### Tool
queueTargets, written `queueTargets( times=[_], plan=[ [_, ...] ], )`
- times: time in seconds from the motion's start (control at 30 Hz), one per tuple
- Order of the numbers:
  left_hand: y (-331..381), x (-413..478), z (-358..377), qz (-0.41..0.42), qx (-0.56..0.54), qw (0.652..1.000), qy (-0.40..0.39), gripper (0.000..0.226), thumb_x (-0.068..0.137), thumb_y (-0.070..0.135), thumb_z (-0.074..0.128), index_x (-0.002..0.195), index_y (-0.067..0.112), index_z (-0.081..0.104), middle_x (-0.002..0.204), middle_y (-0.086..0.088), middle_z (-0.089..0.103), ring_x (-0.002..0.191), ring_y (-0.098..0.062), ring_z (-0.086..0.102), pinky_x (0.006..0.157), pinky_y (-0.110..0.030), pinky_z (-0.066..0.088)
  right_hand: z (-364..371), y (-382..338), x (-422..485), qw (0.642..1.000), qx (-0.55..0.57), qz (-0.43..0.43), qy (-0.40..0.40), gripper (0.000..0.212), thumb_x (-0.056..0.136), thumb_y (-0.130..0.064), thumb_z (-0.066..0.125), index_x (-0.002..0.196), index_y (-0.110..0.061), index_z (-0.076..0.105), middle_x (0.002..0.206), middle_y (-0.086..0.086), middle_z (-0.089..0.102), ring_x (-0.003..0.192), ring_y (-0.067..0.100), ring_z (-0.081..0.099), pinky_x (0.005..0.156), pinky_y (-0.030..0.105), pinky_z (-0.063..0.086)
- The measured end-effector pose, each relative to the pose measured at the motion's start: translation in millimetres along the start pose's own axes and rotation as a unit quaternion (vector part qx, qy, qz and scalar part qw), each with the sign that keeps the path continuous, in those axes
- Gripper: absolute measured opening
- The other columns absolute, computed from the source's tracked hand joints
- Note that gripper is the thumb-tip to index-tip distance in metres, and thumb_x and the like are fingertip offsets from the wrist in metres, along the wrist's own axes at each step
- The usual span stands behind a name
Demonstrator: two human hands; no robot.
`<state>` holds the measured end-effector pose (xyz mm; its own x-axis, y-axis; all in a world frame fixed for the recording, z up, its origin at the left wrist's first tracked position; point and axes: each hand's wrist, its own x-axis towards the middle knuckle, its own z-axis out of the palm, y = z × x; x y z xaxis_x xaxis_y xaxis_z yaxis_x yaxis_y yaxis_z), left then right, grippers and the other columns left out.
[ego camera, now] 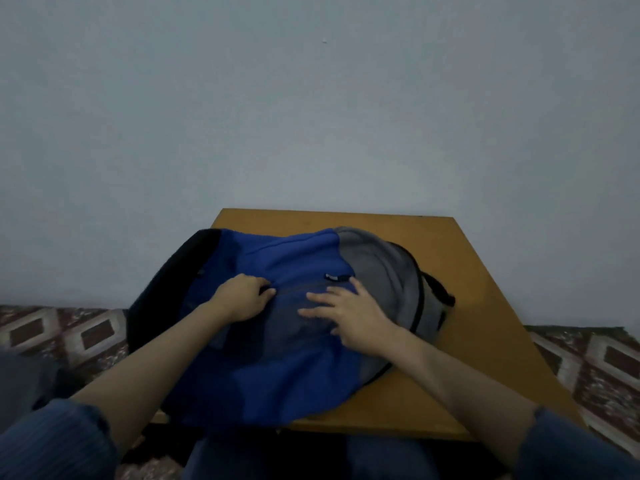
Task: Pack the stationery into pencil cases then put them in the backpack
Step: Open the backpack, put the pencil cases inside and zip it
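A blue and grey backpack (277, 368) lies flat on the small wooden table (485, 306), its black back panel hanging off the left edge. My left hand (242, 299) pinches a dark zipper pull on the front pocket, near the left end of the zip line. My right hand (349, 313) lies flat on the front pocket with straight, spread fingers, pressing the fabric down. No pencil case or stationery shows.
A pale wall (311, 116) stands just behind the table. Patterned floor tiles (86, 334) show on both sides. The backpack's black top handle (440, 289) points right. My knees sit under the table's near edge.
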<state>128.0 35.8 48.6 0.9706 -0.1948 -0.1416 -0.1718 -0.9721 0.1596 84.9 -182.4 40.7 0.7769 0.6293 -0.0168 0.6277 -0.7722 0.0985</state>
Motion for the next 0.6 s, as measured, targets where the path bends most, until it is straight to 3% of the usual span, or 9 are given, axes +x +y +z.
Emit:
queueTargets(
  times=[0.07, 0.13, 0.17, 0.23, 0.27, 0.33, 0.47, 0.57, 0.6],
  plan=[
    [15.7, 5.9, -7.8, -0.012, -0.008, 0.999, -0.043, 0.032, 0.096, 0.026, 0.041, 0.088, 0.006, 0.065, 0.097, -0.01, 0.065, 0.092, -0.026, 0.058, 0.078, -0.034, 0.046, -3.8, 14.5, -3.7, 0.992, -0.077, 0.071, 0.071, 0.065, 0.069, -0.021, 0.078, 0.127, -0.041, 0.054, 0.12, 0.01, 0.056, 0.111, 0.027, 0.043, 0.096, 0.049, 0.041],
    [30.3, 13.0, -16.3, -0.035, -0.046, 0.994, -0.097, 0.034, 0.092, 0.018, 0.042, 0.062, 0.007, 0.052, 0.074, -0.01, 0.059, 0.071, -0.023, 0.053, 0.064, -0.029, 0.042, -8.0, 24.4, -9.4, 0.983, -0.087, 0.157, 0.025, 0.064, 0.082, -0.02, 0.065, 0.139, -0.035, 0.041, 0.109, 0.011, 0.056, 0.101, 0.028, 0.047, 0.088, 0.042, 0.042],
    [37.1, 15.9, -20.1, -0.042, -0.066, 0.989, -0.128, 0.034, 0.091, 0.015, 0.042, 0.059, 0.007, 0.05, 0.07, -0.01, 0.058, 0.063, -0.02, 0.052, 0.06, -0.027, 0.042, -9.5, 26.8, -11.3, 0.979, -0.052, 0.196, -0.03, 0.063, 0.091, -0.016, 0.051, 0.147, -0.029, 0.025, 0.107, 0.01, 0.055, 0.096, 0.028, 0.051, 0.085, 0.039, 0.042],
    [51.8, 17.8, -25.6, -0.044, -0.093, 0.979, -0.176, 0.034, 0.09, 0.01, 0.041, 0.057, 0.006, 0.051, 0.063, -0.01, 0.057, 0.053, -0.017, 0.049, 0.055, -0.023, 0.042, -14.8, 23.5, -10.3, 0.96, 0.088, 0.245, -0.106, 0.064, 0.094, -0.012, 0.04, 0.151, -0.017, 0.01, 0.093, 0.007, 0.056, 0.068, 0.02, 0.049, 0.059, 0.03, 0.041],
    [58.0, 17.0, -27.1, -0.041, -0.097, 0.976, -0.192, 0.035, 0.089, 0.007, 0.04, 0.055, 0.006, 0.049, 0.059, -0.01, 0.055, 0.05, -0.016, 0.047, 0.053, -0.022, 0.04, -16.7, 22.4, -6.7, 0.939, 0.177, 0.273, -0.109, 0.062, 0.094, -0.012, 0.038, 0.15, -0.009, 0.012, 0.097, 0.009, 0.057, 0.061, 0.018, 0.044, 0.05, 0.03, 0.038],
    [69.2, 14.3, -27.8, -0.036, -0.09, 0.973, -0.211, 0.035, 0.086, 0.004, 0.038, 0.051, 0.008, 0.043, 0.053, -0.01, 0.049, 0.047, -0.016, 0.042, 0.052, -0.022, 0.037, -18.6, 26.9, -0.4, 0.895, 0.301, 0.317, -0.091, 0.051, 0.096, -0.014, 0.037, 0.142, 0.003, 0.027, 0.114, 0.018, 0.059, 0.068, 0.023, 0.051, 0.052, 0.035, 0.044],
    [83.4, 12.0, -28.5, -0.033, -0.118, 0.968, -0.22, 0.03, 0.088, 0.006, 0.038, 0.059, 0.007, 0.043, 0.058, -0.01, 0.051, 0.047, -0.015, 0.044, 0.048, -0.021, 0.036, -13.4, 45.7, 5.8, 0.853, 0.392, 0.344, -0.027, 0.061, 0.095, -0.016, 0.04, 0.149, -0.008, 0.013, 0.126, 0.016, 0.055, 0.079, 0.022, 0.055, 0.057, 0.024, 0.042],
    [96.9, 14.2, -28.3, -0.03, -0.153, 0.961, -0.23, 0.026, 0.091, 0.009, 0.039, 0.065, 0.006, 0.044, 0.061, -0.011, 0.052, 0.049, -0.015, 0.046, 0.046, -0.021, 0.034, -7.5, 57.6, 16.0, 0.862, 0.387, 0.326, -0.005, 0.068, 0.092, -0.009, 0.044, 0.151, -0.018, 0.009, 0.095, 0.009, 0.061, 0.058, 0.012, 0.041, 0.047, 0.022, 0.028],
    [102.6, 13.5, -27.7, -0.031, -0.167, 0.955, -0.241, 0.024, 0.092, 0.012, 0.041, 0.069, 0.006, 0.044, 0.063, -0.011, 0.052, 0.051, -0.016, 0.048, 0.047, -0.021, 0.035, -6.4, 62.0, 19.3, 0.865, 0.38, 0.326, 0.001, 0.069, 0.091, -0.008, 0.044, 0.151, -0.02, 0.01, 0.097, 0.01, 0.062, 0.058, 0.011, 0.04, 0.047, 0.022, 0.028]
  ],
)
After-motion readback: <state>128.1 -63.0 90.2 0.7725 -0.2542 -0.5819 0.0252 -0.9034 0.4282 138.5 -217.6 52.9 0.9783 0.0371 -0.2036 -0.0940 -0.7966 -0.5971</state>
